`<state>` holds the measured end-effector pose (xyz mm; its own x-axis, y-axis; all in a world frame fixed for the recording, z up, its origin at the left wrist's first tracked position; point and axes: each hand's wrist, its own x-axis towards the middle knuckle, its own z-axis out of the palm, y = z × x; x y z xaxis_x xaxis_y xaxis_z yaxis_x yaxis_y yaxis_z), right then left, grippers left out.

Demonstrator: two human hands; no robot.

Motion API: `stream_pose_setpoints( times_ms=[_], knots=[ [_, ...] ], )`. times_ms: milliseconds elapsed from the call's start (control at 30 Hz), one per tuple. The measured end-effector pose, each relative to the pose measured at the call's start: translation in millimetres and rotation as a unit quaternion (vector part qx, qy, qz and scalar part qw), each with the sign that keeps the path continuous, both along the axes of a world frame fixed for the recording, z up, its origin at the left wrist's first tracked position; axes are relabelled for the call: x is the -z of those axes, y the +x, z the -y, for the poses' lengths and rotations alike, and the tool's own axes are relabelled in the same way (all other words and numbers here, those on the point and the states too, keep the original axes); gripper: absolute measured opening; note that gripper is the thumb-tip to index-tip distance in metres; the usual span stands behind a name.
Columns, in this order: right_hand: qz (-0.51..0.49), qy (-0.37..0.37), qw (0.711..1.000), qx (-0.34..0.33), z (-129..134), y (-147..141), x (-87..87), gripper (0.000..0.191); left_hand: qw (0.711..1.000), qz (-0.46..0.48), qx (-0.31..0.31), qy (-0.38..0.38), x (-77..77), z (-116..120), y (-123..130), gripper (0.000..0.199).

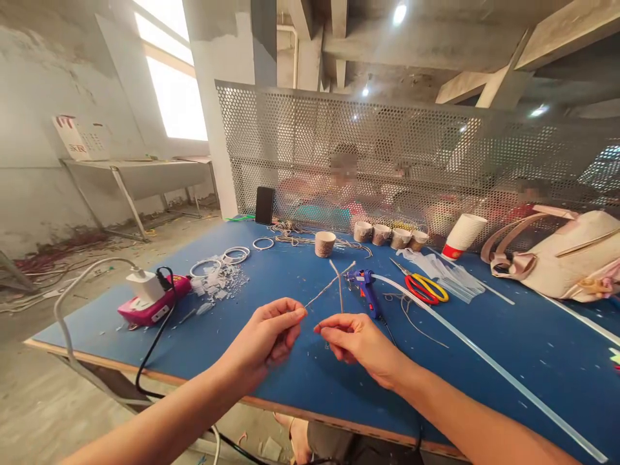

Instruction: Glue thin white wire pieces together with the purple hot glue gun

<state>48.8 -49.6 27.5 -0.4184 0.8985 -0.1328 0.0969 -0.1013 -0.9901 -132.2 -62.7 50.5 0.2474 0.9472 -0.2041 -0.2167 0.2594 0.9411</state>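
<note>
Near the middle of the table my left hand (277, 330) is closed in a pinch on a thin beige cord (322, 292), which slants up to the right. My right hand (352, 339) is also pinched, close beside it; a second length of cord (340, 290) rises from behind its fingers and crosses the first. Whether both lengths are one piece I cannot tell. Just beyond the right hand lies a blue hot glue gun (369, 296) with a long clear glue stick (477, 352) in its back. A small cup wrapped in cord (325, 245) stands behind the crossing.
Scissors (426, 289), plastic film (448, 274) and a paper cup (465, 236) lie to the right, before a bag (571, 258). Left are white rings (236, 256), scraps and a pink power strip (155, 303). Several small cups (382, 235) and a phone (264, 205) line the perforated screen (300, 142).
</note>
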Motion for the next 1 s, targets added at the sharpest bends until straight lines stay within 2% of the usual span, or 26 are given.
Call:
stream_pose_setpoints(
  times_ms=[67, 100, 200, 333, 433, 500, 567, 667, 800, 867, 1000],
  knots=[
    [-0.092, -0.133, 0.987, -0.021, 1.1, 1.9, 6.8, 0.024, 0.998, 0.063, 0.018, -0.023, 4.8, 0.9, -1.5, 0.021],
    [-0.125, -0.176, 0.976, -0.03, 1.8, 2.5, 10.1, 0.025, 0.995, 0.088, 0.028, -0.031, 7.2, 1.6, -2.0, 0.022],
    [-0.163, -0.221, 0.961, -0.04, 3.2, 3.2, 17.9, 0.027, 0.988, 0.13, 0.07, -0.039, 13.5, 4.6, -3.1, 0.021],
    [-0.151, -0.202, 0.967, -0.025, -0.5, 2.0, 17.5, 0.029, 0.979, 0.097, 0.169, -0.054, 17.5, 10.9, -2.4, 0.021],
    [-0.107, -0.148, 0.983, -0.02, -7.9, 1.4, 8.0, 0.029, 0.967, -0.002, 0.245, -0.069, 15.7, 16.3, 0.0, 0.02],
    [-0.064, -0.103, 0.992, -0.036, -13.4, 2.3, -0.6, 0.027, 0.956, -0.097, 0.271, -0.063, 13.0, 19.4, 0.9, 0.018],
    [-0.018, -0.07, 0.995, -0.069, -17.4, 4.1, -8.8, 0.024, 0.941, -0.205, 0.269, -0.018, 9.4, 21.4, 0.2, 0.016],
    [0.042, -0.022, 0.993, -0.112, -17.5, 5.9, -16.0, 0.018, 0.902, -0.349, 0.238, 0.093, 2.1, 21.4, -4.0, 0.014],
    [0.07, 0.034, 0.99, -0.114, -9.9, 2.7, -13.1, 0.012, 0.855, -0.449, 0.207, 0.155, -9.4, 15.4, -9.0, 0.014],
    [0.044, 0.029, 0.994, -0.097, -7.1, 0.5, -8.2, 0.013, 0.843, -0.469, 0.208, 0.161, -14.1, 10.7, -9.6, 0.014],
    [-0.095, -0.002, 0.995, -0.029, -8.1, -0.2, 1.3, 0.018, 0.827, -0.483, 0.229, 0.176, -18.5, 1.5, -8.6, 0.013]
  ],
)
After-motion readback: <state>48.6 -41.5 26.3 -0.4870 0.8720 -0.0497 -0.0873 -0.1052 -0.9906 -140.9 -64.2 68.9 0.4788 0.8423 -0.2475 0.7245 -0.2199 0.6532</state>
